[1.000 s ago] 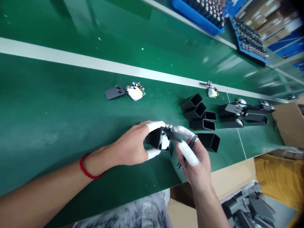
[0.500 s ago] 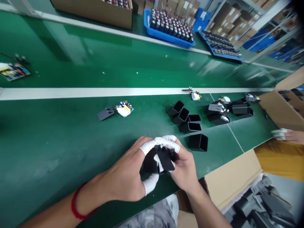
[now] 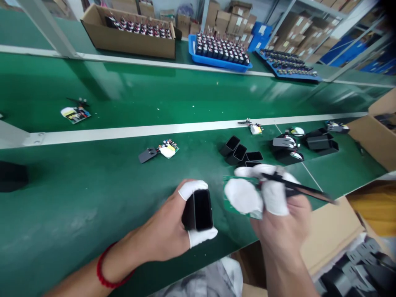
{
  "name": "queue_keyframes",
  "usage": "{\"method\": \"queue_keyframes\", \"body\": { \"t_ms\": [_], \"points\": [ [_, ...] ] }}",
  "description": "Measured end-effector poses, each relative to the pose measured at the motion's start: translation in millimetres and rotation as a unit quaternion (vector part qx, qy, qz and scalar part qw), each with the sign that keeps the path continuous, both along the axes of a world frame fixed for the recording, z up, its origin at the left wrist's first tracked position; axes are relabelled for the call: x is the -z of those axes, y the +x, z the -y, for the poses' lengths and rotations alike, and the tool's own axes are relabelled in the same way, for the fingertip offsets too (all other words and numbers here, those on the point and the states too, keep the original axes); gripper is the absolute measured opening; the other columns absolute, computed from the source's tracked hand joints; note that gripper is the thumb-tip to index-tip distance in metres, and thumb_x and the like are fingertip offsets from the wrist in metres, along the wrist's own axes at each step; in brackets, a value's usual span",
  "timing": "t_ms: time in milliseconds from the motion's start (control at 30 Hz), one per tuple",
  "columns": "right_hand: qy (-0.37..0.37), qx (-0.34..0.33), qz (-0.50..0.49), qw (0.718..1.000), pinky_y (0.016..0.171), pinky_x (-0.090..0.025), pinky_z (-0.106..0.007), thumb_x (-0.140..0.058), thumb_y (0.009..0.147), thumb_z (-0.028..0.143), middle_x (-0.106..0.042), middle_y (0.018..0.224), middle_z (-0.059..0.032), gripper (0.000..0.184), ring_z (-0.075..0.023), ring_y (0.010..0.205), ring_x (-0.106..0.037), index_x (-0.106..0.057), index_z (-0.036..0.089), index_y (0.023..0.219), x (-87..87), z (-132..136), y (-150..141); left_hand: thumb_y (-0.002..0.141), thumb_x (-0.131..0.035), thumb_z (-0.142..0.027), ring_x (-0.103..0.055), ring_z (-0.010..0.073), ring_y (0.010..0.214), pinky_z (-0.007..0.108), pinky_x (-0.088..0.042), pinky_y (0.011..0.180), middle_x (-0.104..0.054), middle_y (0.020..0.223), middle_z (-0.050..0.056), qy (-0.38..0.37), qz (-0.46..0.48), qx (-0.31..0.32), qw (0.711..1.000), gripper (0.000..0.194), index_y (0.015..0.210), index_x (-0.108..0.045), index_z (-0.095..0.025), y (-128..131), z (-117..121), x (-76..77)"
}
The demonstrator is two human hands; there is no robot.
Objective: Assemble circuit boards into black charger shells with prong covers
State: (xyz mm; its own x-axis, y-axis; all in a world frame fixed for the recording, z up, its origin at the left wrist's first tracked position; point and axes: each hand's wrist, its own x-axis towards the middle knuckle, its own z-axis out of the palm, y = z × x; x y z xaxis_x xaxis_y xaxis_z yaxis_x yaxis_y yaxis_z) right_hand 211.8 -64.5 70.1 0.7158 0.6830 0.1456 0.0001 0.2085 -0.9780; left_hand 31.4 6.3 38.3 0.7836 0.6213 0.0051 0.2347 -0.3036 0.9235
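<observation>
My left hand (image 3: 173, 220), with white finger covers on thumb and fingertips, grips a black rectangular housing (image 3: 203, 210). Its open mouth faces me and to the right, and the inside looks dark. Off to its right, apart from it, my right hand (image 3: 283, 210) pinches a green circuit board (image 3: 229, 202) with a large white patch on its face. A thin dark panel (image 3: 297, 185), blurred, sticks out to the right from the same fingers. Beyond the left hand lies another circuit board (image 3: 168, 149) joined to a dark grey end plate (image 3: 147, 155).
Several open black housings (image 3: 232, 145) stand beyond my right hand, partly hidden by it. More housings with boards (image 3: 286, 150) sit farther right. A blue tray (image 3: 219, 62) and a cardboard box (image 3: 130, 41) are on the back shelf. An open carton of grey parts (image 3: 355, 268) is lower right.
My right hand has moved away to the right from the housing, carrying the board and dark panel. The left hand keeps the housing, its opening now uncovered. The view has shifted left and up.
</observation>
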Motion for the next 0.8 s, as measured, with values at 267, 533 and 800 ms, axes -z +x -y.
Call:
{"method": "queue_keyframes", "body": {
  "t_ms": [267, 533, 800],
  "points": [
    [-0.125, -0.125, -0.305, 0.936, 0.03, -0.02, -0.013, -0.087, 0.063, 0.044, -0.06, 0.059, 0.0022, 0.036, -0.0055, 0.041, -0.039, -0.071, 0.018, 0.08, 26.5, -22, -11, 0.078, -0.077, -0.038, -0.065, 0.0306, 0.112, 0.049, -0.056, 0.093, -0.062, 0.12, 0.009, -0.219, 0.08, -0.072, 0.97, 0.065, 0.128, -0.037, -0.028, 7, -4, 31.4],
    [-0.034, -0.254, -0.199, 0.946, 0.069, -0.061, -0.036, -0.09, 0.06, 0.025, -0.075, 0.11, -0.0065, 0.057, -0.0233, 0.079, -0.074, -0.069, 0.03, 0.113, 46.6, -2, 7, 0.085, -0.069, -0.035, -0.059, 0.0285, 0.122, 0.046, -0.051, 0.102, -0.056, 0.132, 0.011, -0.175, 0.086, -0.019, 0.981, 0.06, 0.134, -0.034, -0.028, 4, -11, 27.8],
    [-0.014, -0.244, 0.031, 0.969, 0.088, -0.061, -0.05, -0.089, 0.068, 0.022, -0.072, 0.122, -0.01, 0.068, -0.0324, 0.105, -0.072, -0.061, 0.035, 0.129, 19.3, 16, 9, 0.079, -0.078, -0.029, -0.059, 0.0288, 0.121, 0.042, -0.05, 0.102, -0.055, 0.134, 0.013, -0.08, 0.118, -0.002, 0.99, 0.061, 0.13, -0.045, -0.025, 1, -18, 14.7]
  ]
}}
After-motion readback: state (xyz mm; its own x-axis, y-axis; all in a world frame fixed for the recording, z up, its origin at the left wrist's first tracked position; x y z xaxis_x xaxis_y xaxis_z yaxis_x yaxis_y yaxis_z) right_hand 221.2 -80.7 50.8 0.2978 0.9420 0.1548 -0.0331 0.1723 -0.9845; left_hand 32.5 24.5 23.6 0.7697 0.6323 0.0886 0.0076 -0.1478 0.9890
